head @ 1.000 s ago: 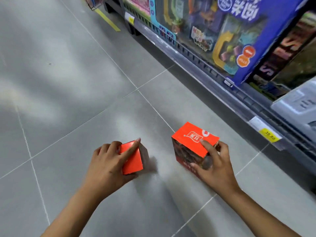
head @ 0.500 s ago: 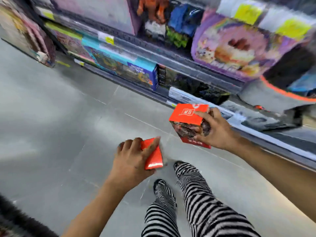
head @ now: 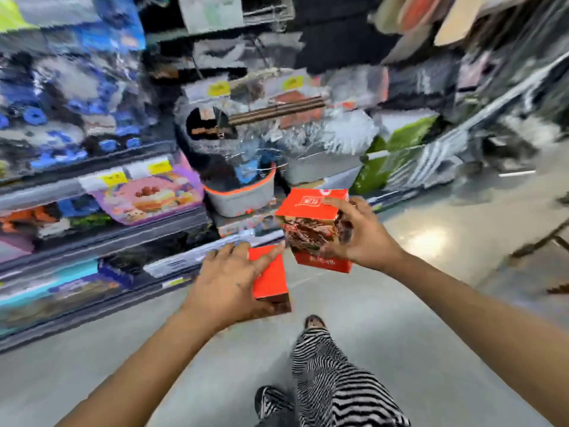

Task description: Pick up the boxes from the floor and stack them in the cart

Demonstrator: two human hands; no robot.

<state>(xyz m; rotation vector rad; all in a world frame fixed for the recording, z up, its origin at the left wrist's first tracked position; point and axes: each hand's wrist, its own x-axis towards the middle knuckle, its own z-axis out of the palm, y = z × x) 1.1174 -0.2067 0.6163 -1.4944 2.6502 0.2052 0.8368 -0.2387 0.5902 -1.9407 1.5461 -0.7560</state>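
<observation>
Pick-up looks done, nothing resting on the floor (head: 400, 309). Left hand (head: 228, 285): grip wrapped round the small red box (head: 269, 277). Right hand (head: 360, 235): grip clasping the bigger red box (head: 311, 223), held beside the shelves (head: 123, 235). No cart in view; stacking not yet done.

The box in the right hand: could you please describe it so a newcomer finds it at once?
Before the store shelves, two arms reach over the grey floor. The right hand grips an orange-red box, higher than the other box in the left hand. Unlike that one, it shows a logo on top and a large dark picture below.
</observation>
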